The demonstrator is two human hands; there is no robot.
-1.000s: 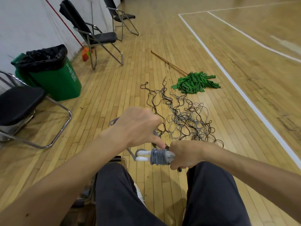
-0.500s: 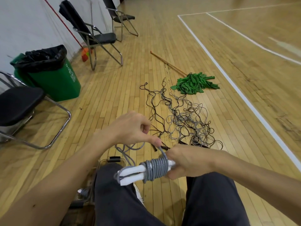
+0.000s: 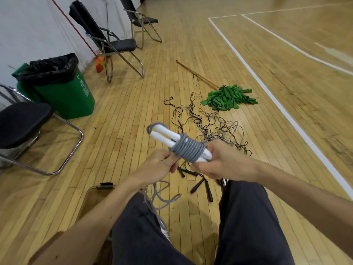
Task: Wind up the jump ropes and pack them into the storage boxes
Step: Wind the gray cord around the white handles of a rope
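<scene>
Gripped the white handles (image 3: 165, 135) by their near ends in the right hand (image 3: 219, 162), fingers curled round both. Pinched the grey cord at the edge of the coil (image 3: 188, 149) with the left hand (image 3: 158, 165), just beside the right. Held the bundle tilted up and to the left, above the knees, with the coil in tight turns round both handles. Let the loose tail (image 3: 162, 200) hang down between the legs. Faced a tangle of ropes (image 3: 210, 127) on the floor (image 3: 133, 111), with a green mop (image 3: 228, 98) beyond it. Sat with a clear box (image 3: 89, 196) by the left knee, partly hidden by the arm.
</scene>
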